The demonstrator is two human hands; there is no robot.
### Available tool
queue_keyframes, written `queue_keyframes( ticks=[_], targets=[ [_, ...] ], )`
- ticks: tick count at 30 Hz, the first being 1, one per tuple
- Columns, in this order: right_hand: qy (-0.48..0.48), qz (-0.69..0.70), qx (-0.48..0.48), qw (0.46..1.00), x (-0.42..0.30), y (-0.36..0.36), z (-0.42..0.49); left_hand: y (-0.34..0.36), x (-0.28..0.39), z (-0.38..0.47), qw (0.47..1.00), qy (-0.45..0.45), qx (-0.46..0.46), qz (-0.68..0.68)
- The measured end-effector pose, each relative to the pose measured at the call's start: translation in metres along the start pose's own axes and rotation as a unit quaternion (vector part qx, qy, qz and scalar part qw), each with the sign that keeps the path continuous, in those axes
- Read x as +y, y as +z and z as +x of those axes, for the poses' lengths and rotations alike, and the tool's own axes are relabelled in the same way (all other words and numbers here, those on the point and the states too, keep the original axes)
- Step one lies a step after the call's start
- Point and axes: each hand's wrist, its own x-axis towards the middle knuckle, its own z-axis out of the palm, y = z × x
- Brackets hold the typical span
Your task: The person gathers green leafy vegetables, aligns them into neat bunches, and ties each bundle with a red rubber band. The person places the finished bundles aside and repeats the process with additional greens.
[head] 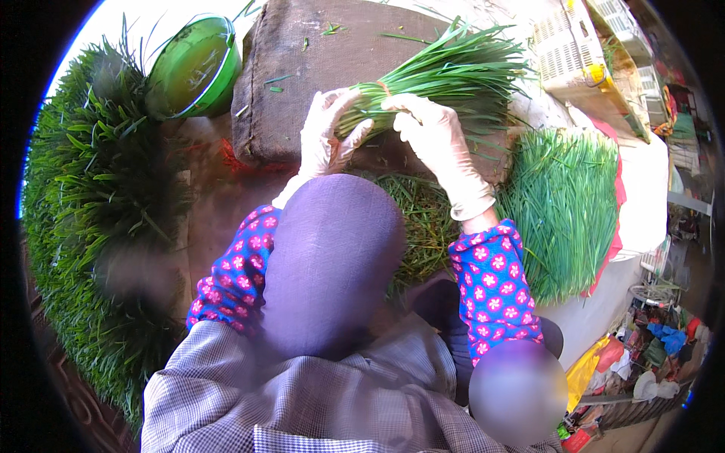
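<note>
Both hands wear pale thin gloves. My left hand point(334, 130) is wrapped around the stalk end of a bunch of green Chinese chives point(447, 73), with the thumb below and the fingers above. A reddish band point(384, 88) circles the bunch just right of that hand. At the band, my right hand point(427, 124) has its fingers bent with the fingertips at the stalks; whether they grip the band is unclear. The bunch lies tilted over a block covered in brown cloth point(334, 56), its leaves fanning to the upper right. Cut leaf bits are scattered on the cloth.
A green bucket point(226, 73) with murky liquid stands left of the block. Piled greens point(73, 187) fill the far left. Stacked chives point(561, 215) lie at the right, below plastic crates point(566, 51). Loose trimmings point(425, 226) lie under my right forearm.
</note>
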Motion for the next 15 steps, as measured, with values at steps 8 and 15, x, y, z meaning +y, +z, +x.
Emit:
queue_keyframes(
  ticks=[8,15],
  targets=[
    [-0.124,-0.201,0.017,0.972,-0.006,0.030,0.013,0.008,-0.004,-0.009,0.992,-0.068,0.038,-0.104],
    [-0.043,-0.235,-0.063,0.969,0.003,0.037,0.028,0.009,-0.010,-0.010,0.989,-0.077,0.040,-0.123]
  ],
)
